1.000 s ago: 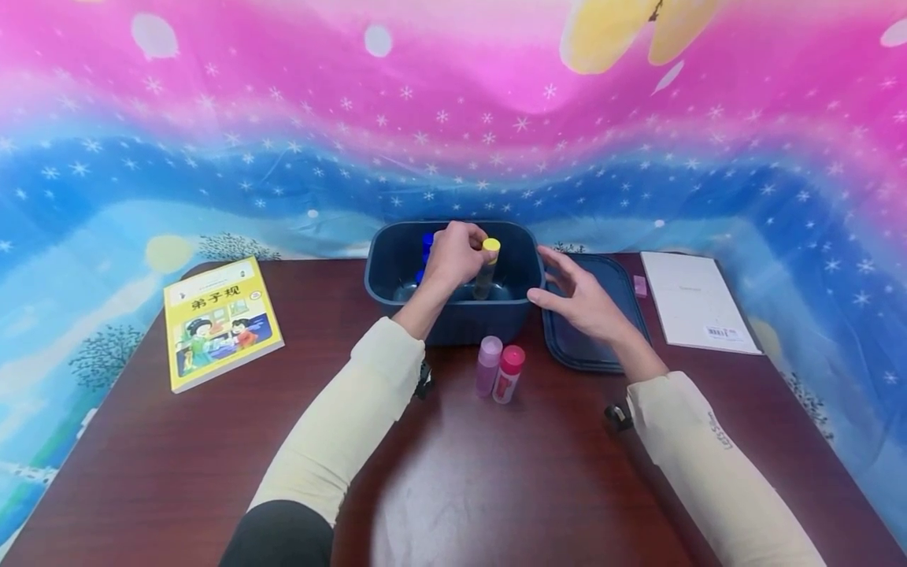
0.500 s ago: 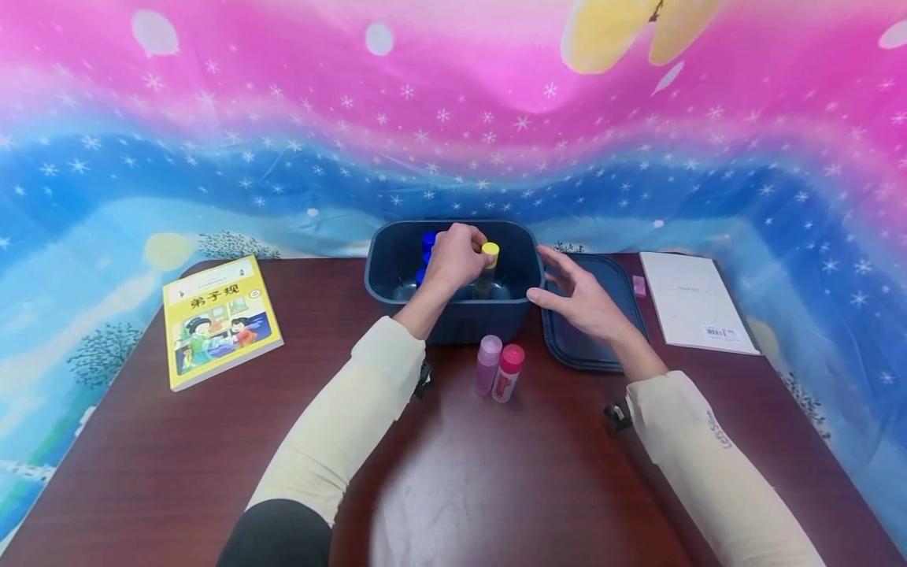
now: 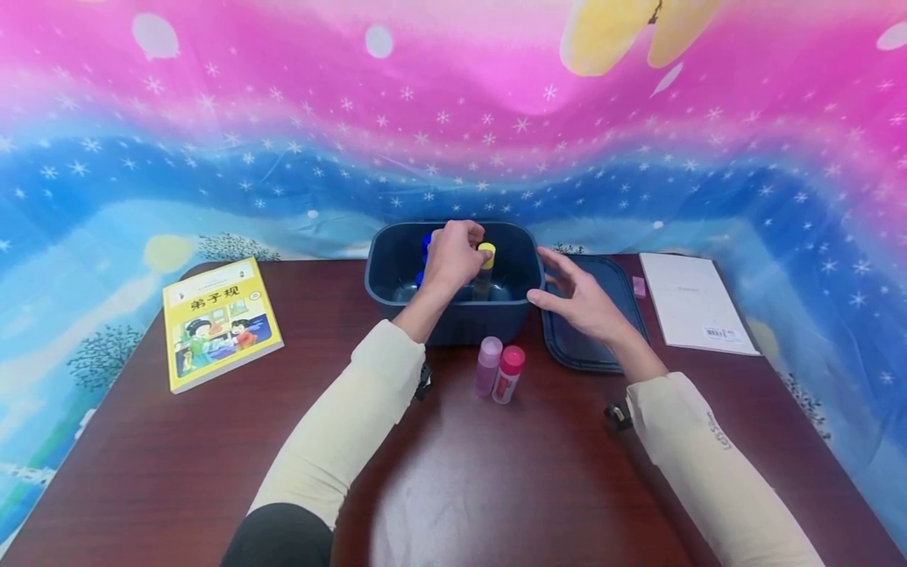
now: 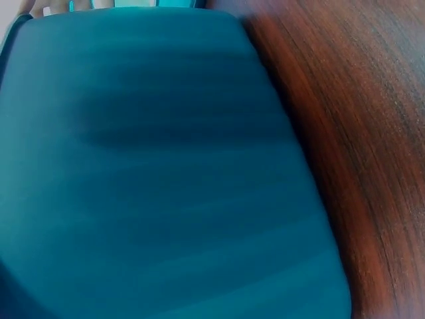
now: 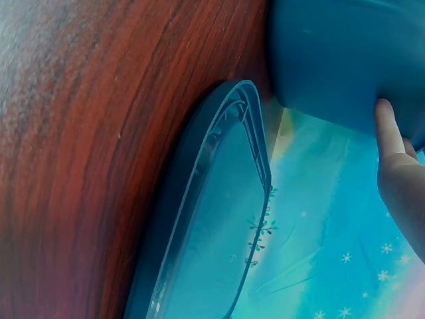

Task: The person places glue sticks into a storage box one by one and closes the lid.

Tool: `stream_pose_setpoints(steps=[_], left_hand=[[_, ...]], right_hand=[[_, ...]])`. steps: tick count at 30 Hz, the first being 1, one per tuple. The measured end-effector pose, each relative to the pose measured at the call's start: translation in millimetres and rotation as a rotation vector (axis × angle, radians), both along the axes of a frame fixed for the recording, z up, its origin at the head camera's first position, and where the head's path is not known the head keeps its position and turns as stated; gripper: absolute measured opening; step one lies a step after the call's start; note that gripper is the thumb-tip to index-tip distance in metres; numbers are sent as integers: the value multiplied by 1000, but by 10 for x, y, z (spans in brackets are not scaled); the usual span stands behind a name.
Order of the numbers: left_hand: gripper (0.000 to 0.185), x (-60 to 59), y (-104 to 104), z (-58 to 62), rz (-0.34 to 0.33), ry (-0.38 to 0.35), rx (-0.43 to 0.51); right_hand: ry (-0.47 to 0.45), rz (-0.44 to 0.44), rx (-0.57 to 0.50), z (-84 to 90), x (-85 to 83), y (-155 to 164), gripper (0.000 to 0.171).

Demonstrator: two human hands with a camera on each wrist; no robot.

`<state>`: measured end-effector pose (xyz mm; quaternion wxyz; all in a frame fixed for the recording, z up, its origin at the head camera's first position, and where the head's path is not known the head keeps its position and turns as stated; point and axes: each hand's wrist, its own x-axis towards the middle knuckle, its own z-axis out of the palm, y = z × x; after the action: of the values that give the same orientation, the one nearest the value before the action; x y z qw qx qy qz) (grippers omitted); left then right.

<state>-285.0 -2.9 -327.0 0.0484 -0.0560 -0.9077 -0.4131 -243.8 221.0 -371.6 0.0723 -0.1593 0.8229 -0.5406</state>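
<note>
In the head view my left hand (image 3: 453,256) reaches into the dark blue plastic bin (image 3: 457,321), thumb and fingers pinching an upright glue stick (image 3: 486,258) by its yellow cap. Blue-capped sticks (image 3: 427,242) stand to its left in the bin, partly covered by this hand. My right hand (image 3: 584,301) is at the bin's right rim, fingers spread and relaxed around the corner. In the right wrist view, its thumb (image 5: 387,123) lies along the bin's side wall. The left wrist view is mostly the bin's outer wall (image 4: 172,186), with fingers at its top edge.
A purple stick (image 3: 487,368) and a red-capped stick (image 3: 508,376) stand side by side before the bin. The bin's lid (image 3: 602,346) lies to its right. Beyond are a small pink block (image 3: 639,287) and a white book (image 3: 697,303). A yellow book (image 3: 221,323) lies left.
The yellow-capped stick has shifted slightly left and down in the bin, with the left hand still at its cap. The right hand has stayed at the rim.
</note>
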Motion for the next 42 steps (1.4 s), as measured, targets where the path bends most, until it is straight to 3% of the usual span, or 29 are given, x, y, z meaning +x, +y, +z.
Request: stream_pose_setpoints(steps=[9,14,20,26,31,36,42], left_hand=[[37,55,-144,80,-55,-34,89],[35,111,-309,172,-70,-4,117],[29,192,-498,317,-91,46,128],[26,218,-677,403,-44,80,88],[25,226,-835,395,-24,83,85],[26,258,-986,310,-24,57,160],[26,277,-1145,227,19,69,213]], right_hand=[[-32,-12,18,50,12,3,76],[-51,3,3,121,11,53,78],[11,-27,-2,231,65,114,75],[96,-50,15,350,147,100,68],[170,-41,-23,379,233,58,58],[241,-26,-57,378,337,25,48],[255,21,-43,387,429,-42,41]])
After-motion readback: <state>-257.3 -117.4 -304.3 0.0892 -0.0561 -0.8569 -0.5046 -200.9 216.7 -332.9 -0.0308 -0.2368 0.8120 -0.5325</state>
